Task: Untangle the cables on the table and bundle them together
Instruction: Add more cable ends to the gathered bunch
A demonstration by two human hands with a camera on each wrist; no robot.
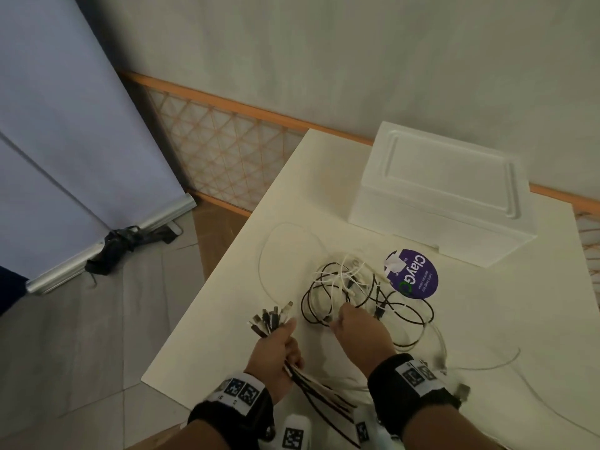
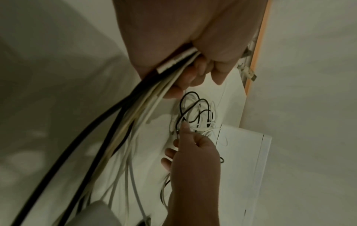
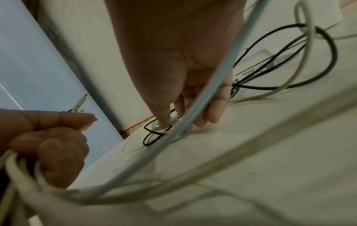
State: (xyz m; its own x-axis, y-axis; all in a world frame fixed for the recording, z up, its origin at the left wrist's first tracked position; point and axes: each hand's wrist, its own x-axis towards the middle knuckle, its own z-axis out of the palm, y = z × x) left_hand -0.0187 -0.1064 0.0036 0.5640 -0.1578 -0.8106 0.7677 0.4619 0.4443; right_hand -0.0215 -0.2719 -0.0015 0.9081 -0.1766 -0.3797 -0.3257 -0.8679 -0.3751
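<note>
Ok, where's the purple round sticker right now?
Head view: the purple round sticker lies on the table, right of the cable tangle, before the white box.

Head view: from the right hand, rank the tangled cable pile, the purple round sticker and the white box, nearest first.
1. Tangled cable pile: at the right hand's fingertips.
2. Purple round sticker: beyond the pile, to the right.
3. White box: farthest, at the table's far edge.

Desk point(image 1: 292, 196), white, rectangular; on it: white box point(image 1: 444, 193) at far side; round purple sticker point(image 1: 414, 273) just before box; tangle of black and white cables point(image 1: 354, 287) beside sticker, mid-desk.
</note>
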